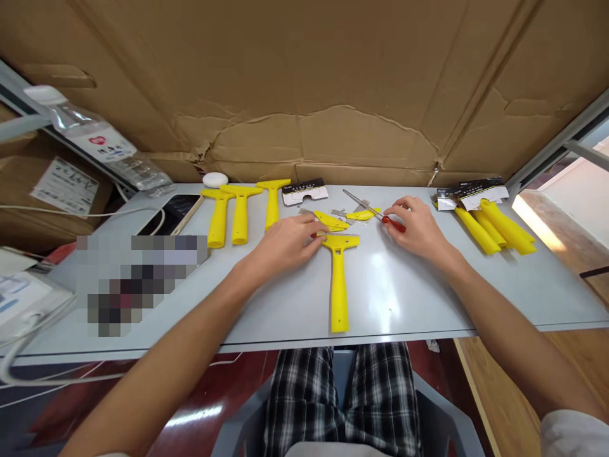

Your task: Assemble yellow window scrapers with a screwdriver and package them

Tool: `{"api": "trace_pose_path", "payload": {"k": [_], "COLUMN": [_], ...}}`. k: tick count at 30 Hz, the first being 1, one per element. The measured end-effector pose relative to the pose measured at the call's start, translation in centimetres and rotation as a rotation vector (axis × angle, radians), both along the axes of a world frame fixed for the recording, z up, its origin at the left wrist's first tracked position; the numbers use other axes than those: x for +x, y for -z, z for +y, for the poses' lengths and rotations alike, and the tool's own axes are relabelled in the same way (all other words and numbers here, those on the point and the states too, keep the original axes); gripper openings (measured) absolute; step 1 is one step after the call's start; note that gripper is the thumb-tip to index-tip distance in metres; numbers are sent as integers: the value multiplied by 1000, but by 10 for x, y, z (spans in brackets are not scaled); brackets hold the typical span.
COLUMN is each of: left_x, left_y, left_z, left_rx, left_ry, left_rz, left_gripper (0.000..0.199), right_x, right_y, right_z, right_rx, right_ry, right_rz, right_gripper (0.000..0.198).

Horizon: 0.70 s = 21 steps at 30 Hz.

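In front of me a yellow scraper (339, 285) lies on the table, its handle toward me. My left hand (295, 241) is closed at the left end of its head, thumb and fingertips against it; a bit of red shows between the fingers. My right hand (415, 227) has its fingers around the red handle of a screwdriver (394, 223), whose metal shaft points away to the left. Between the hands and slightly beyond lie loose yellow scraper pieces (332, 221) and a yellow cover piece (362, 214), with thin metal or clear bits about them.
Three yellow scrapers (240, 219) stand at left beside a white round object (215, 179). A black card (304, 192) lies at the back. Carded scrapers (490, 225) are at right. A phone (178, 212), bottle (104, 143) and cables are at left; cardboard (304, 76) walls the back.
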<state>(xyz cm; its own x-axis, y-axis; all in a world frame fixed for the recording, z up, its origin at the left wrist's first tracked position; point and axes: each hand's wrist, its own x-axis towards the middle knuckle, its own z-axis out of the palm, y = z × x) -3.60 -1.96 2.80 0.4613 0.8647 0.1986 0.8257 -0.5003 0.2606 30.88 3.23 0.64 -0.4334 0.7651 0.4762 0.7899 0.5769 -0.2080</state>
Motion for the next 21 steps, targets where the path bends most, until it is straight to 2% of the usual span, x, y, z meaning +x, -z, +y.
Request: {"api": "trace_pose_path", "payload": {"k": [3,7,16,19,21], "left_x": [2,1,-22,-33,-36], "left_y": [-1,-3,-16,-19,-20], "left_z": [1,2,13,17,17], "left_rx": [-14,-35,12,-13,-68], "left_ry": [-10,-36,-238,-246,-199], "left_rz": [-2,5,0,30,37], "left_gripper": [37,41,44,41,39], "right_x": [10,15,23,23,22], "right_y": [-3,-8,-4,-1,1], "right_z": [4,8,16,17,16], "right_rx": [-98,-201,-162,-157,-139], "right_ry": [83,93,134,141,145], "right_rz": [-54,-58,-51,-42,-44], "right_gripper": [29,27,29,28,28]}}
